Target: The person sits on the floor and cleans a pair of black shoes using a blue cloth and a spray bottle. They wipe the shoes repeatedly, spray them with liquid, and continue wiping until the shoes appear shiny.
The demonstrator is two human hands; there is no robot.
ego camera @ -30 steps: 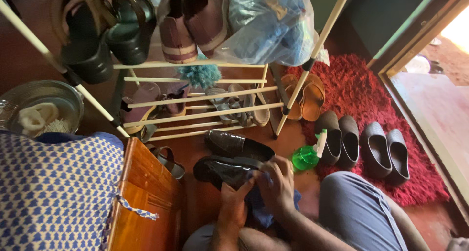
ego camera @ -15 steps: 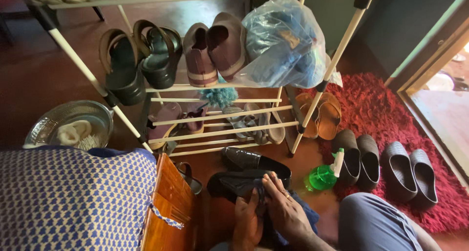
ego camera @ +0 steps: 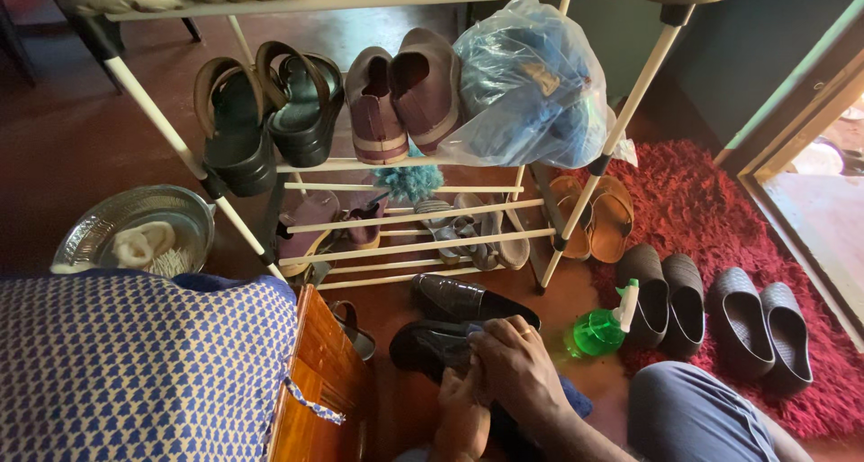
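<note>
A glossy black shoe [ego camera: 425, 345] lies low in the middle of the head view, toe pointing left. My left hand [ego camera: 461, 410] grips it from below at the heel end. My right hand [ego camera: 511, 365], a ring on one finger, lies on top of the shoe and presses a blue cloth [ego camera: 573, 395] against it. Most of the cloth is hidden under the hand; a fold hangs out to the right. The matching black shoe [ego camera: 468, 300] stands on the floor just behind.
A white-rod shoe rack [ego camera: 409, 219] holds black sandals [ego camera: 270, 111], maroon shoes [ego camera: 400, 89] and a clear bag [ego camera: 531, 80]. A green spray bottle [ego camera: 598, 330], dark slip-ons [ego camera: 760, 327] and a red rug [ego camera: 720, 219] lie to the right. To the left are a metal bowl [ego camera: 135, 228] and a wooden box [ego camera: 324, 381].
The view has tilted up, showing more of the rack. My right hand has slid with the cloth along the top of the shoe, which stays held in my left hand.
</note>
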